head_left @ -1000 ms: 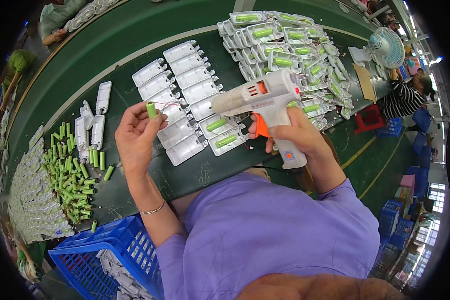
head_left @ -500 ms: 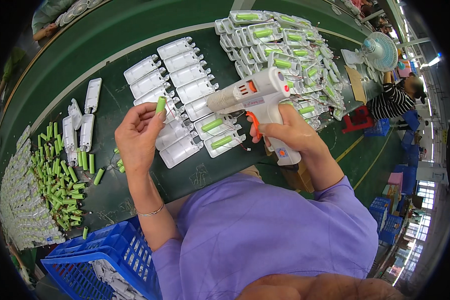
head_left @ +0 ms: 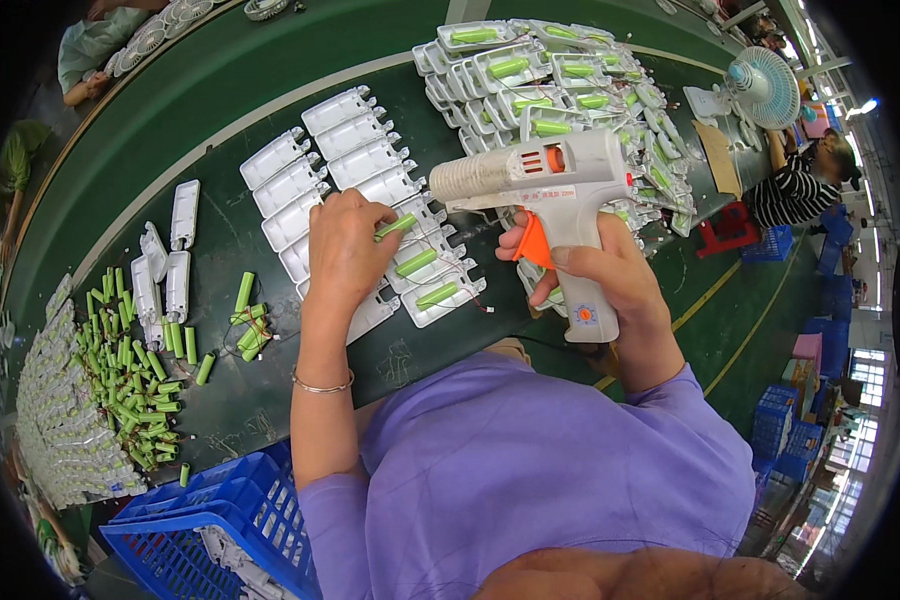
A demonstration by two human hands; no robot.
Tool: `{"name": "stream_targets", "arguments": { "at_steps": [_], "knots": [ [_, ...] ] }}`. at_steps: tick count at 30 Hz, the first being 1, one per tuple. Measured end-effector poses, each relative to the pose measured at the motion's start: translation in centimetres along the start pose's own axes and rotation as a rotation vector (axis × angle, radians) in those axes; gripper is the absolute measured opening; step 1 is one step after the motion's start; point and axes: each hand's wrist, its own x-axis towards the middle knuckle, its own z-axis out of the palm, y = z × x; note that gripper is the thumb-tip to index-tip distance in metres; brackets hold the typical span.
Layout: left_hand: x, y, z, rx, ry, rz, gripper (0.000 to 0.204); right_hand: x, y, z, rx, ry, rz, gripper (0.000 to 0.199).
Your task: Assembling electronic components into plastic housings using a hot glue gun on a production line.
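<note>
Left hand (head_left: 348, 245) pinching green plastic-sleeved cylinder (head_left: 397, 227) at hollow white plastic shells (head_left: 388, 187), upturned seemingly for access; right hand (head_left: 618, 272) clasping white pistol-shaped plastic glue gun (head_left: 592, 172), likely for steadiness.

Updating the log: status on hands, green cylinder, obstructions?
Left hand holds green cylinder over white shells, contact unclear. Right hand grips glue gun. View partly blocked: left hand covers some shells.
</note>
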Motion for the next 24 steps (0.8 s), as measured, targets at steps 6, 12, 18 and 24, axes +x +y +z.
{"name": "stream_targets", "arguments": {
  "at_steps": [6,12,18,24],
  "knots": [
    [0.3,-0.2,1.0,0.095,-0.050,-0.021,0.013,0.1,0.0,-0.1,0.032,-0.024,0.019,0.043],
    [-0.8,0.2,-0.1,0.039,0.135,-0.001,0.014,-0.1,0.6,-0.2,0.037,-0.026,-0.001,0.049],
    [-5.6,-6.7,-8.5,0.160,0.212,-0.606,0.023,0.4,0.4,-0.3,-0.015,-0.049,0.014,0.048],
    [-7.2,-8.9,-9.1,0.180,0.106,-0.663,0.031,1.5,0.6,0.7,-0.043,-0.109,0.031,0.047]
  ]
}}
